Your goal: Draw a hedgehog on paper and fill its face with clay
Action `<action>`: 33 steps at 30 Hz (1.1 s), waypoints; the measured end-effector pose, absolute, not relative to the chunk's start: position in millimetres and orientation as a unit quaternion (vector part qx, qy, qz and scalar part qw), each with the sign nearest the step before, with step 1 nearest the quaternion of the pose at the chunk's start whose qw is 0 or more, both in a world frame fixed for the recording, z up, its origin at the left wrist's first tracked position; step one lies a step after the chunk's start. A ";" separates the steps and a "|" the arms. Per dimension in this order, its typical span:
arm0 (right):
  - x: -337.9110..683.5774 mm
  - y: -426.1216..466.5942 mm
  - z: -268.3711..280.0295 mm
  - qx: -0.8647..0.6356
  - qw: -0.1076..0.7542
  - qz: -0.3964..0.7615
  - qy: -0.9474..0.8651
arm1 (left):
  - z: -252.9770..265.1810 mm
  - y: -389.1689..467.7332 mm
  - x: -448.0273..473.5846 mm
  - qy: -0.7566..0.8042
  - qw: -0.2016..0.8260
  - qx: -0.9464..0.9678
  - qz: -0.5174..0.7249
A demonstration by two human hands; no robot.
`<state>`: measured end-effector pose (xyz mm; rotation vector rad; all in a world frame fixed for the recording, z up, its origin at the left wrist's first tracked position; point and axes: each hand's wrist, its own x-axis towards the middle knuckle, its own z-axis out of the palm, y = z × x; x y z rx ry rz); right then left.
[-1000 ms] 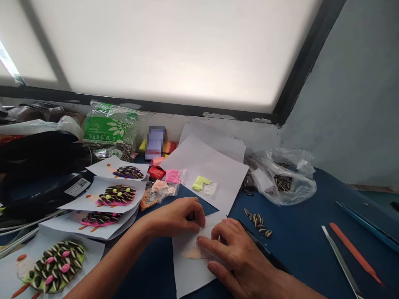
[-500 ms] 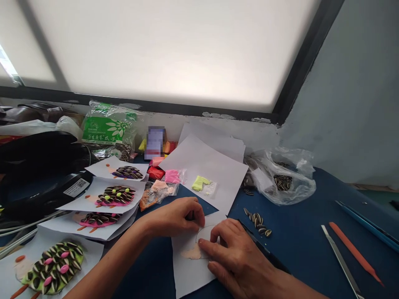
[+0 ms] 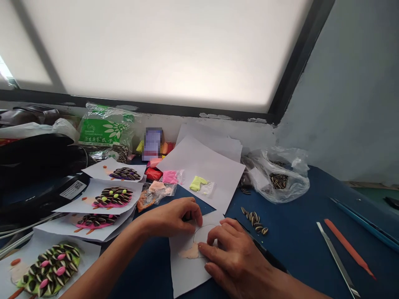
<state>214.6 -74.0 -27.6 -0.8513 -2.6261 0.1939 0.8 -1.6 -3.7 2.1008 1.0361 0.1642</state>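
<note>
Left hand is held arched, lower centre, fingers curled, fingertips rested on sheet; whether anything is pinched cannot be told. Right hand is laid palm-down, fingers bent and spread, nothing seen gripped, index tip put to clay. Counted: one clay patch on one sheet, lower centre; four seed pictures, left; one orange tool, one silver tool, lower right.

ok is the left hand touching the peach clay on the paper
Apart: the head view shows a strip of white paper between the left hand and the peach clay.
</note>
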 end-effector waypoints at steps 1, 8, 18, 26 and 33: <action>214.4 -74.1 -27.6 -0.305 0.184 0.071 -0.932 | -3.2 -2.0 0.8 0.407 0.386 0.825 0.064; 212.3 -74.7 -24.4 -0.317 0.164 0.084 -0.930 | -1.5 -2.3 0.4 0.410 0.387 0.824 0.061; 212.2 -72.2 -24.8 -0.319 0.141 0.095 -0.932 | -4.4 -1.3 1.0 0.406 0.392 0.823 0.069; 212.7 -71.1 -27.7 -0.323 0.130 0.100 -0.932 | -3.5 -1.7 -0.2 0.403 0.397 0.822 0.069; 212.6 -71.8 -25.0 -0.324 0.110 0.112 -0.933 | -0.8 -1.8 1.6 0.405 0.395 0.823 0.060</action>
